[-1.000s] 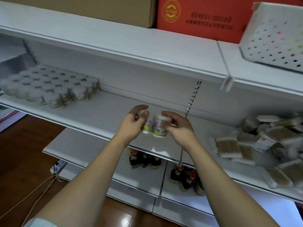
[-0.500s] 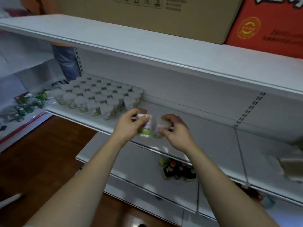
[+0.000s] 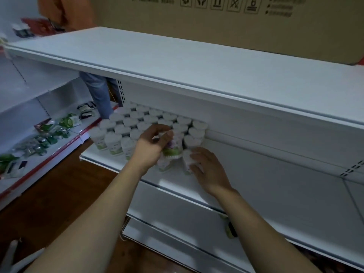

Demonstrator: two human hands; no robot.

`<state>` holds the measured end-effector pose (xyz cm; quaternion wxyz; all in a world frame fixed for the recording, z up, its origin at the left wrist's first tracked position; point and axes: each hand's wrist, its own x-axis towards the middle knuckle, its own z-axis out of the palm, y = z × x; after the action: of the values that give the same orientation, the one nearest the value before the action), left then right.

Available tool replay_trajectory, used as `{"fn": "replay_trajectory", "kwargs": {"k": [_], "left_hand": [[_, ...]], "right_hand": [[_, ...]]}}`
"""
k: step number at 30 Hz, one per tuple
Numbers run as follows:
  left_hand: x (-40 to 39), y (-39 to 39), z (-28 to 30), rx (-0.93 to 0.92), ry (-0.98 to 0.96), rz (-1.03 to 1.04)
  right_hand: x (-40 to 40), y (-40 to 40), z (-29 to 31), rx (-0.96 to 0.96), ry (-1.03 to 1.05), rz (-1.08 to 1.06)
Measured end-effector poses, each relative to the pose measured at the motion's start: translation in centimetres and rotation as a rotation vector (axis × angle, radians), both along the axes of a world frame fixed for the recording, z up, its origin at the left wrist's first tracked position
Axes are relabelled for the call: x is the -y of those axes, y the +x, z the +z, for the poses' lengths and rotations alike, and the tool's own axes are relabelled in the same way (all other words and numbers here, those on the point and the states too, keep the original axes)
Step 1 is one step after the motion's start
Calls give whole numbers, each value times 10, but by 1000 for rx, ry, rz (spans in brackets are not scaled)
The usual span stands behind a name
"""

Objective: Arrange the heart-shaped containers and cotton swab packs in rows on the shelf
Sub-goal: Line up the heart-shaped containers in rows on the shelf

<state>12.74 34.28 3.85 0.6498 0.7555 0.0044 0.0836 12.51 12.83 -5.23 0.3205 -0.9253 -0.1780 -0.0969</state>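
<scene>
The left hand gripped one heart-shaped container at the right front edge of the arranged block of containers. The right hand curled its fingers around a second container standing on the white shelf.

Both forearms are showing bare from elbow to wrist beneath the white shelf, with no sleeves, watch or rings on the left hand or right hand.
</scene>
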Motion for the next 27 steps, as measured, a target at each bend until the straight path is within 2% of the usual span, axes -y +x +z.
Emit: {"fn": "replay_trajectory", "kwargs": {"k": [4, 9, 16, 20, 25, 27], "left_hand": [[-16, 24, -3, 4, 52, -92], [-31, 38, 1, 3, 92, -234], [-47, 44, -6, -13, 66, -332], [-48, 46, -5, -18, 65, -372], [-42, 45, -1, -26, 58, -410], [-41, 44, 2, -31, 73, -421]], "right_hand": [[-12, 0, -9, 112, -29, -135], [-36, -11, -3, 70, -141, -295], [-58, -8, -2, 66, -119, -433], [-59, -14, 0, 0, -96, -434], [-59, -10, 9, -233, -29, -438], [-62, -5, 11, -238, 12, -428]]}}
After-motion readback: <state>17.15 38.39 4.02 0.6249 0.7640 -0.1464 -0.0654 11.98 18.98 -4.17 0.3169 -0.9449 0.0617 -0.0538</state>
